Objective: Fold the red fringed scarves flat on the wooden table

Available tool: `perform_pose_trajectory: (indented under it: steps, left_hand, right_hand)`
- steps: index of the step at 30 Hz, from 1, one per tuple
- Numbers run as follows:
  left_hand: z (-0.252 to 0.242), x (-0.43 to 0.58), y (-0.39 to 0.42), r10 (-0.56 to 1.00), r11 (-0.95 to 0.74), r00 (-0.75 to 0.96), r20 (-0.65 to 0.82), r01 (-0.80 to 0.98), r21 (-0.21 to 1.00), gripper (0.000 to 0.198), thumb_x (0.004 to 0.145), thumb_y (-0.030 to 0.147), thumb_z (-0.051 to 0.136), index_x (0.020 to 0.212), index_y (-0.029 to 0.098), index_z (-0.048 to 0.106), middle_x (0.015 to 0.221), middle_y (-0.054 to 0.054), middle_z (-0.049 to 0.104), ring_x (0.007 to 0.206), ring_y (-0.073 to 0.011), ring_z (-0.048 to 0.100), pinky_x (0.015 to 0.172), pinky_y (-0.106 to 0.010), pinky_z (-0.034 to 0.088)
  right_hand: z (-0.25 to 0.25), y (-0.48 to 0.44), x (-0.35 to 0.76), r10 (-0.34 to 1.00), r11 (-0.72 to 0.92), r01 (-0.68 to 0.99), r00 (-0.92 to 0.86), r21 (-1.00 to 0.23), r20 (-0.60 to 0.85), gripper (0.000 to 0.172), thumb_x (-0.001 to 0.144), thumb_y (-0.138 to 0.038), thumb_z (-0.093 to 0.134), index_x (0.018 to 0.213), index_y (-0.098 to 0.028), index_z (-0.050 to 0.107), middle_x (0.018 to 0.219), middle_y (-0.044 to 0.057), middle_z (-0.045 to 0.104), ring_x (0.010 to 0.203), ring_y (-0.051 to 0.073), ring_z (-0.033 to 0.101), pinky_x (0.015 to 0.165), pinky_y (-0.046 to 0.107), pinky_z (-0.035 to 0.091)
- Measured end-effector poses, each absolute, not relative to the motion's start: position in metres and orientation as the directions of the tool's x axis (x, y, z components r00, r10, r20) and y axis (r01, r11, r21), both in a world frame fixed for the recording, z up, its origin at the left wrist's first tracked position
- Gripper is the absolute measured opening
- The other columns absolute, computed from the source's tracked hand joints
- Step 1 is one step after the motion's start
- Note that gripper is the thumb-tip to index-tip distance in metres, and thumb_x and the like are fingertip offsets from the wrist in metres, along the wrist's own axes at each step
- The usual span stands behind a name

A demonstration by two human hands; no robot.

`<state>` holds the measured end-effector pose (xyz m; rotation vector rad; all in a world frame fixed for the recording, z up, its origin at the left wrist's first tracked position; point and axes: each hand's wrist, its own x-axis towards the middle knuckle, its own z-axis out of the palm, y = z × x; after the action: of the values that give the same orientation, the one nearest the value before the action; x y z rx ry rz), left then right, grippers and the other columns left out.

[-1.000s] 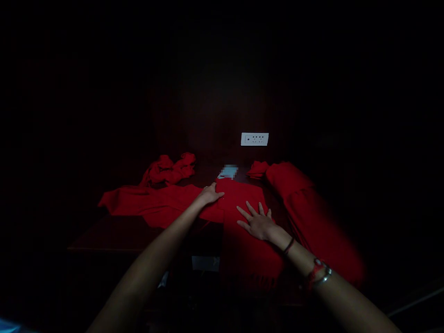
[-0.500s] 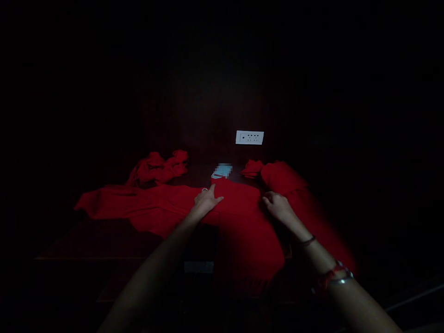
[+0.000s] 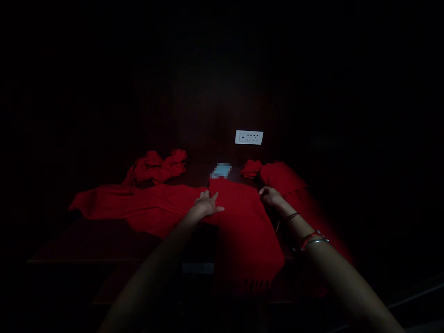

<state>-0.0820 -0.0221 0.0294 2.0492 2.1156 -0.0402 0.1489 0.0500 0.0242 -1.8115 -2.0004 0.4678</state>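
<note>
A red fringed scarf lies over the dark table, its tasselled end hanging past the front edge. My left hand rests on the scarf's left side with fingers spread, where another stretch of red cloth runs off to the left. At the scarf's upper right edge is my right hand, its fingers bent and pinched on the border. Dim light hides the exact fingertip contact.
A crumpled red cloth sits at the back left. More red fabric is heaped at the right. A pale blue, pixelated item lies behind the scarf. A white wall socket is above. Surroundings are very dark.
My left hand has drawn slightly back toward me, its fingers spread wider. My right hand has shifted a little left and up, to the scarf's edge. More of the fringe shows.
</note>
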Motion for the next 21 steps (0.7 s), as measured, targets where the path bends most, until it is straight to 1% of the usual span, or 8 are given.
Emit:
perform_pose_trajectory:
  steps: [2, 5, 7, 9, 12, 16, 18, 21]
  left_hand:
    - [0.027, -0.077, -0.025, 1.000, -0.023, 0.023, -0.001, 0.993, 0.115, 0.068, 0.071, 0.053, 0.043, 0.127, 0.021, 0.022, 0.134, -0.014, 0.010, 0.119, -0.0332, 0.012, 0.088, -0.045, 0.024]
    - [0.019, -0.064, -0.030, 0.947, -0.248, 0.221, 0.235, 0.964, 0.093, 0.064, 0.074, 0.054, 0.038, 0.127, 0.021, 0.023, 0.136, -0.010, 0.000, 0.121, -0.0308, 0.000, 0.092, -0.045, 0.018]
    - [0.012, -0.056, -0.033, 0.891, -0.427, 0.400, 0.212, 0.899, 0.098, 0.064, 0.075, 0.056, 0.033, 0.128, 0.022, 0.019, 0.136, -0.009, -0.001, 0.121, -0.0297, -0.002, 0.093, -0.045, 0.015]
    - [0.006, -0.052, -0.034, 0.829, -0.559, 0.550, 0.099, 0.820, 0.123, 0.060, 0.077, 0.055, 0.029, 0.128, 0.026, 0.016, 0.136, -0.008, 0.002, 0.121, -0.0294, 0.000, 0.093, -0.046, 0.013]
    - [0.002, -0.052, -0.034, 0.776, -0.622, 0.631, -0.017, 0.769, 0.147, 0.054, 0.079, 0.054, 0.026, 0.127, 0.033, 0.016, 0.136, -0.004, 0.001, 0.120, -0.0318, 0.000, 0.091, -0.051, 0.012]
    - [0.006, -0.049, -0.038, 0.715, -0.699, 0.697, 0.062, 0.709, 0.093, 0.044, 0.082, 0.044, 0.029, 0.125, 0.035, 0.022, 0.136, 0.001, 0.001, 0.120, -0.0310, -0.001, 0.091, -0.053, 0.012]
    - [0.008, -0.042, -0.042, 0.639, -0.768, 0.758, 0.129, 0.638, 0.055, 0.041, 0.085, 0.035, 0.027, 0.125, 0.030, 0.022, 0.136, 0.001, 0.010, 0.121, -0.0258, 0.004, 0.093, -0.050, 0.011]
    - [0.008, -0.031, -0.046, 0.568, -0.822, 0.809, 0.149, 0.565, 0.067, 0.040, 0.087, 0.030, 0.023, 0.126, 0.024, 0.021, 0.132, 0.001, 0.024, 0.120, -0.0202, 0.017, 0.094, -0.047, 0.015]
  right_hand:
    - [0.021, 0.047, 0.149, 0.991, 0.134, 0.864, -0.107, -0.484, 0.085, 0.020, 0.061, -0.011, 0.049, 0.080, -0.018, 0.052, 0.071, -0.001, 0.056, 0.060, 0.008, 0.050, 0.051, 0.016, 0.035]
    - [0.017, 0.041, 0.149, 0.990, 0.142, 0.878, -0.123, -0.458, 0.072, 0.030, 0.058, -0.012, 0.052, 0.087, -0.018, 0.048, 0.078, 0.001, 0.055, 0.064, 0.010, 0.050, 0.052, 0.017, 0.035]
    - [0.017, 0.038, 0.151, 0.992, 0.125, 0.877, -0.127, -0.463, 0.028, 0.035, 0.056, -0.011, 0.052, 0.090, -0.018, 0.045, 0.080, 0.002, 0.055, 0.064, 0.010, 0.050, 0.050, 0.017, 0.034]
    - [0.019, 0.036, 0.153, 0.990, 0.128, 0.868, -0.143, -0.479, 0.005, 0.035, 0.056, -0.009, 0.050, 0.089, -0.017, 0.044, 0.081, 0.002, 0.055, 0.065, 0.010, 0.050, 0.049, 0.016, 0.034]
    - [0.022, 0.037, 0.155, 0.984, 0.168, 0.867, -0.179, -0.469, 0.020, 0.030, 0.057, -0.008, 0.048, 0.085, -0.017, 0.044, 0.081, 0.001, 0.054, 0.067, 0.010, 0.050, 0.051, 0.016, 0.034]
    - [0.021, 0.041, 0.152, 0.982, 0.166, 0.876, -0.189, -0.452, -0.005, 0.026, 0.061, -0.012, 0.048, 0.087, -0.017, 0.044, 0.082, 0.002, 0.055, 0.067, 0.010, 0.050, 0.052, 0.017, 0.035]
    - [0.020, 0.042, 0.149, 0.983, 0.160, 0.885, -0.185, -0.437, -0.016, 0.029, 0.061, -0.011, 0.048, 0.089, -0.017, 0.044, 0.082, 0.003, 0.055, 0.068, 0.011, 0.050, 0.054, 0.017, 0.035]
    - [0.019, 0.041, 0.146, 0.984, 0.160, 0.889, -0.180, -0.429, -0.007, 0.034, 0.058, -0.005, 0.047, 0.090, -0.016, 0.044, 0.082, 0.004, 0.055, 0.069, 0.012, 0.051, 0.054, 0.017, 0.035]
